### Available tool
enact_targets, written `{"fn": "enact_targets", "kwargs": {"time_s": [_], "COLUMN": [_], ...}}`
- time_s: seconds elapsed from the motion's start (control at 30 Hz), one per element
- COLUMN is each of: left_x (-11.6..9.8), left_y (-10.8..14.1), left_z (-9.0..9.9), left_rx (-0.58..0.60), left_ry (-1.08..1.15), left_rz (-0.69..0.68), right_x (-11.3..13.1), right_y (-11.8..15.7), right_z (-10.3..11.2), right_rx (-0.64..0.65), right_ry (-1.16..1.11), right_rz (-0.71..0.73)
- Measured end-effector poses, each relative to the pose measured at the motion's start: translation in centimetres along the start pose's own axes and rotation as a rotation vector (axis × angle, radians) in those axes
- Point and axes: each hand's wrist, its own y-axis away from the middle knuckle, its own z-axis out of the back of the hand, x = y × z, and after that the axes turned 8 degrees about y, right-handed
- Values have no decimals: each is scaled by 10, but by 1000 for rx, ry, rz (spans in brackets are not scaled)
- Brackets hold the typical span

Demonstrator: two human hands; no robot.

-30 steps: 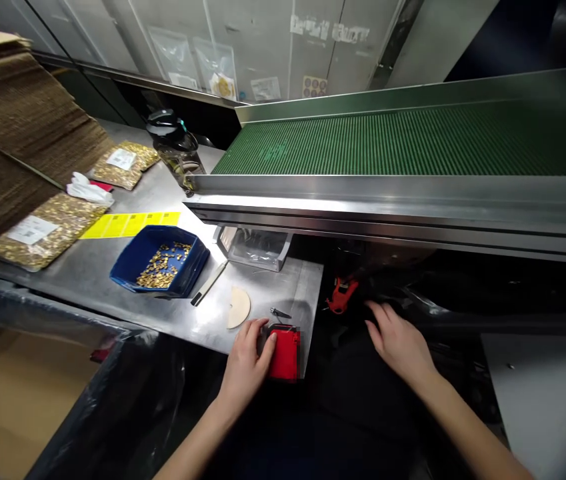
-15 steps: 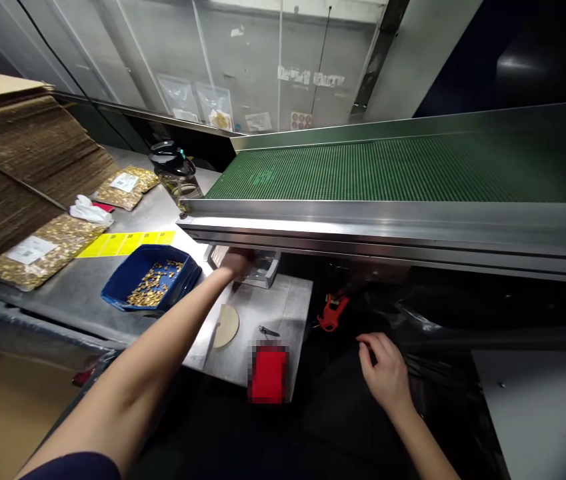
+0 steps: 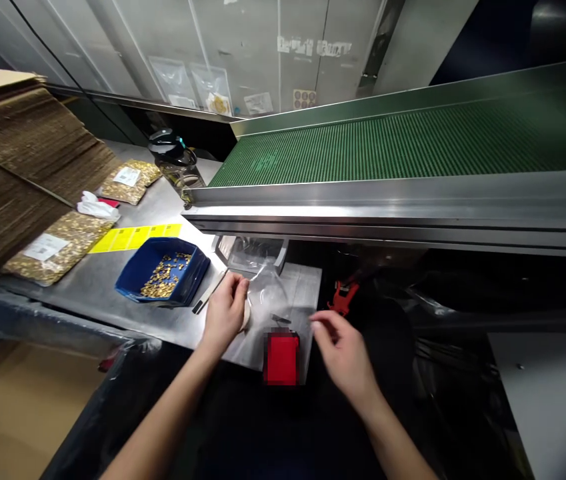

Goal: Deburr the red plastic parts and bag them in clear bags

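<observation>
My left hand [image 3: 226, 312] is closed in a pinch on a clear plastic bag [image 3: 269, 293]. The thin bag spreads to the right of my fingers, over the metal worktop [image 3: 300, 283]; a strip with a black end sticks out on the left. My right hand [image 3: 343, 353] is loosely curled at the worktop's right edge, apart from the bag, with nothing visible in it. A grey tray [image 3: 280, 257] with clear plastic inside sits under the conveyor's edge. Between my hands lie a small metal tool [image 3: 281, 319] and a red object [image 3: 283, 360], partly pixelated. My left hand partly covers a round tan disc [image 3: 247, 317].
Left of my hands stands a blue bin [image 3: 130, 277] with small brass-coloured parts. Beyond it are yellow labels [image 3: 135, 237], filled bags [image 3: 65, 243] and stacked cardboard [image 3: 27, 153]. A green conveyor [image 3: 363, 153] runs across the back. An orange-red tool [image 3: 343, 297] is at right.
My left hand has come back from the grey tray toward me, now with a clear bag in it. My right hand has moved left, closer to the bag.
</observation>
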Motion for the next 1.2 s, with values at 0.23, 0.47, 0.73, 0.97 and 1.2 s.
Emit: {"fn": "enact_targets", "kwargs": {"time_s": [0.23, 0.47, 0.73, 0.97, 1.2], "left_x": [-15, -17, -24, -31, -32], "left_y": [69, 81, 97, 103, 107], "left_z": [-23, -28, -48, -52, -46], "left_rx": [-39, -45, 128, 252, 457], "left_ry": [218, 315, 410, 569, 649], "left_rz": [40, 105, 122, 172, 205], "right_x": [57, 45, 37, 32, 18], "right_y": [-9, 26, 38, 44, 44], "right_z": [-70, -33, -29, -29, -26], "right_rx": [272, 265, 150, 147, 107], "right_ry": [-408, -141, -176, -356, -473], "right_rz": [-91, -164, -75, -124, -186]}}
